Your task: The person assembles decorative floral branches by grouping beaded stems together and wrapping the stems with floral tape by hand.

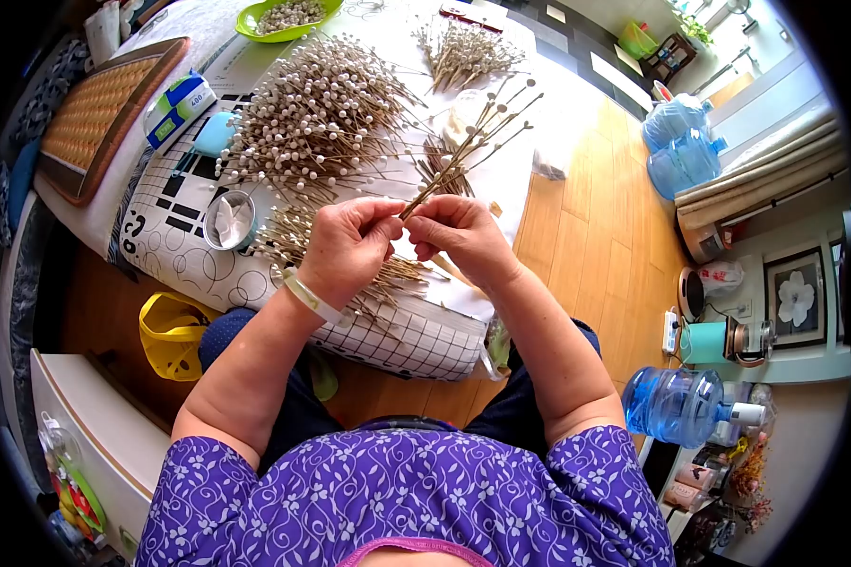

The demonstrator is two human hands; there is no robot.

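A small bunch of brown stems [452,174] with buds at their tips slants up to the right, its lower ends between my two hands. My left hand [352,244] pinches the stems near the bottom. Close beside it, my right hand [459,236] has its thumb and fingers pressed together at the same stems. Beyond my hands lies a large heap of stems with round whitish heads [312,113]. More pale-tipped stems [298,236] lie under and beside my left hand. Behind the held bunch is another pile of stems [437,165].
A green bowl [288,19] of loose heads and another stem bundle [468,52] are at the back. On the left are a tub [230,220], a blue item [216,134] and a tissue pack [180,109]. Water bottles [676,406] stand on the right; a yellow bag [170,335] is lower left.
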